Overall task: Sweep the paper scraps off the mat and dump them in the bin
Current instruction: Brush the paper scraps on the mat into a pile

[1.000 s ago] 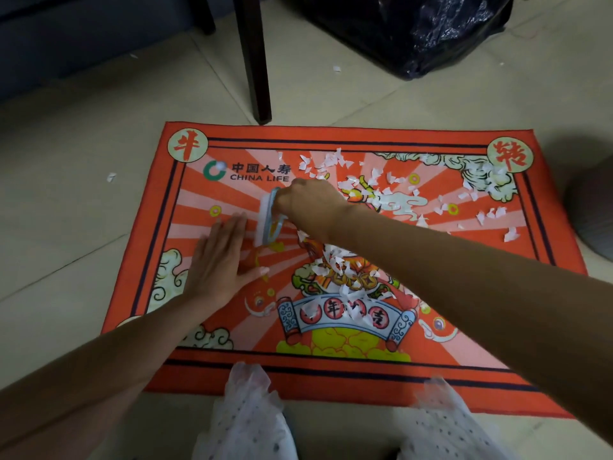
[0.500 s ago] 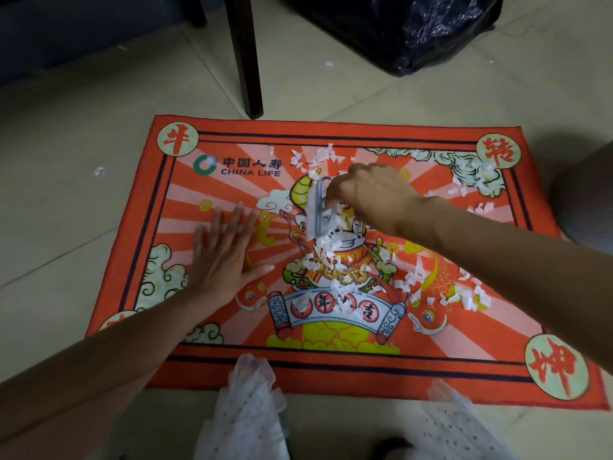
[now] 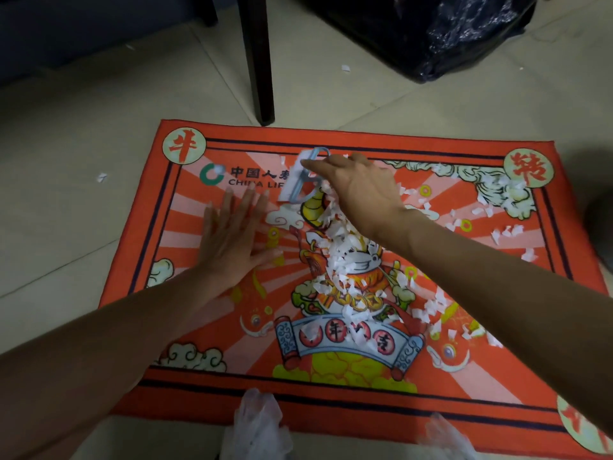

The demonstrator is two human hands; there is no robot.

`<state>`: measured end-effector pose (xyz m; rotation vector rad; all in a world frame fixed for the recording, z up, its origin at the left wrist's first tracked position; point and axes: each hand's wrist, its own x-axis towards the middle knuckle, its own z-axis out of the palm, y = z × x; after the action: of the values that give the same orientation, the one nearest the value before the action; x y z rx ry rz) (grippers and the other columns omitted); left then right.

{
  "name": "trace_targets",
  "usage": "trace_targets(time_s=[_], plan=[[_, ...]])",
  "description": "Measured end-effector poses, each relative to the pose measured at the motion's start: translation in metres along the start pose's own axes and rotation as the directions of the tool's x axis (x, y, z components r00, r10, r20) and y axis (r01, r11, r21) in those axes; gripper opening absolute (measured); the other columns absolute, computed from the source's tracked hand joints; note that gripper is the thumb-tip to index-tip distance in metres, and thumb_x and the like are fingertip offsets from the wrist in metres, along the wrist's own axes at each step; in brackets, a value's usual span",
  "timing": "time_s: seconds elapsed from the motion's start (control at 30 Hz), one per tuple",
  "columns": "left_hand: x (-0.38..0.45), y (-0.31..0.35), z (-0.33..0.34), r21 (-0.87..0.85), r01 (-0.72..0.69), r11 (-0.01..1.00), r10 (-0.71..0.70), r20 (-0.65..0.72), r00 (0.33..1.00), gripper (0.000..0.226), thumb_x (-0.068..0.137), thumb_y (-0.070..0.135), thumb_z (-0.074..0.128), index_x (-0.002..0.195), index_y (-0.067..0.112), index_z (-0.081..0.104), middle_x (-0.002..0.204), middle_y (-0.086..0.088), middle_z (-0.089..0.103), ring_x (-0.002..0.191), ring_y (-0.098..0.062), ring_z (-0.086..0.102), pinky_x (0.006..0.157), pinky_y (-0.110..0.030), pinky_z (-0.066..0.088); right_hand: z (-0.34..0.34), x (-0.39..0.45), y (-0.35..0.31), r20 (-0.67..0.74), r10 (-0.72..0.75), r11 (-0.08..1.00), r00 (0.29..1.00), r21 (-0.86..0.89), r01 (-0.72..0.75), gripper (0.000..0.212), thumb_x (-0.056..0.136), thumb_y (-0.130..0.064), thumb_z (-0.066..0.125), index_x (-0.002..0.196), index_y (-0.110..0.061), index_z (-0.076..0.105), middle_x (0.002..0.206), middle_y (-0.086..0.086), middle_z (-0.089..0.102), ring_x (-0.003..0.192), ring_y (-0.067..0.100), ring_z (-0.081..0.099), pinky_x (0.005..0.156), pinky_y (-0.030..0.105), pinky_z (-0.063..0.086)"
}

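Note:
An orange-red mat point(image 3: 331, 403) with a printed cartoon picture lies on the tiled floor. White paper scraps point(image 3: 341, 257) are heaped along its middle, with more scattered toward the upper right corner. My right hand point(image 3: 361, 190) grips a small light-blue brush point(image 3: 300, 179) near the mat's top edge, just above the heap. My left hand point(image 3: 232, 240) rests flat, fingers spread, on the mat's left part. A black bin bag point(image 3: 447, 31) stands beyond the mat at the upper right.
A dark furniture leg point(image 3: 260, 58) stands at the mat's far edge. Loose scraps lie on the floor, one on the left point(image 3: 101, 177) and one by the bag point(image 3: 345, 68). Pale dotted fabric point(image 3: 258, 426) shows at the bottom edge.
My right hand has swept the brush from the mat's left side toward the middle, then lifted it to the top edge. Scraps are gathered in a denser central heap. My left hand stayed flat.

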<state>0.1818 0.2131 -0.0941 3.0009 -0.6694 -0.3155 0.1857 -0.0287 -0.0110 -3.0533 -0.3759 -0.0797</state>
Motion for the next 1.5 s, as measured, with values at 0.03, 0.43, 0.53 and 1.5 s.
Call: trace_targets(time_s=[0.03, 0.43, 0.53, 1.5], plan=[[0.006, -0.003, -0.001, -0.019, 0.014, 1.000, -0.014, -0.006, 1.000, 0.103, 0.079, 0.081, 0.032, 0.152, 0.032, -0.020, 0.161, 0.003, -0.025, 0.147, -0.029, -0.023, 0.117, -0.054, -0.008, 0.003, 0.007, 0.000, 0.002, 0.010, 1.000, 1.000, 0.001, -0.010, 0.086, 0.081, 0.012, 0.051, 0.150, -0.034, 0.028, 0.140, -0.006, 0.048, 0.117, 0.029, 0.048, 0.058, 0.031, 0.034], [0.047, -0.021, 0.000, -0.092, 0.060, 0.994, -0.066, -0.065, 0.996, 0.103, 0.084, 0.076, 0.043, 0.154, 0.030, -0.016, 0.163, 0.002, -0.018, 0.149, -0.029, -0.017, 0.120, -0.054, -0.002, 0.020, 0.084, -0.004, -0.016, 0.017, 0.998, 1.000, -0.058, -0.018, 0.061, 0.083, 0.005, 0.055, 0.134, -0.029, 0.047, 0.128, -0.001, 0.053, 0.105, 0.031, 0.058, 0.059, 0.031, 0.038], [0.048, -0.023, 0.003, -0.085, 0.062, 0.994, -0.068, -0.077, 0.995, 0.103, 0.084, 0.075, 0.045, 0.155, 0.029, -0.014, 0.164, 0.002, -0.017, 0.150, -0.030, -0.015, 0.119, -0.054, -0.002, 0.013, 0.104, -0.012, 0.007, -0.006, 0.994, 1.000, -0.112, 0.006, 0.045, 0.089, 0.000, 0.052, 0.129, -0.021, 0.052, 0.118, 0.004, 0.058, 0.106, 0.032, 0.058, 0.065, 0.033, 0.037], [0.034, -0.008, -0.001, -0.065, 0.039, 0.997, -0.045, -0.096, 0.994, 0.100, 0.088, 0.065, 0.050, 0.155, 0.025, -0.012, 0.165, 0.000, -0.009, 0.150, -0.032, -0.010, 0.121, -0.054, 0.006, -0.022, 0.070, -0.013, -0.035, -0.046, 0.990, 0.998, -0.137, 0.041, 0.090, 0.080, 0.009, 0.055, 0.151, -0.035, 0.022, 0.120, 0.000, 0.059, 0.101, 0.029, 0.060, 0.060, 0.032, 0.033]])
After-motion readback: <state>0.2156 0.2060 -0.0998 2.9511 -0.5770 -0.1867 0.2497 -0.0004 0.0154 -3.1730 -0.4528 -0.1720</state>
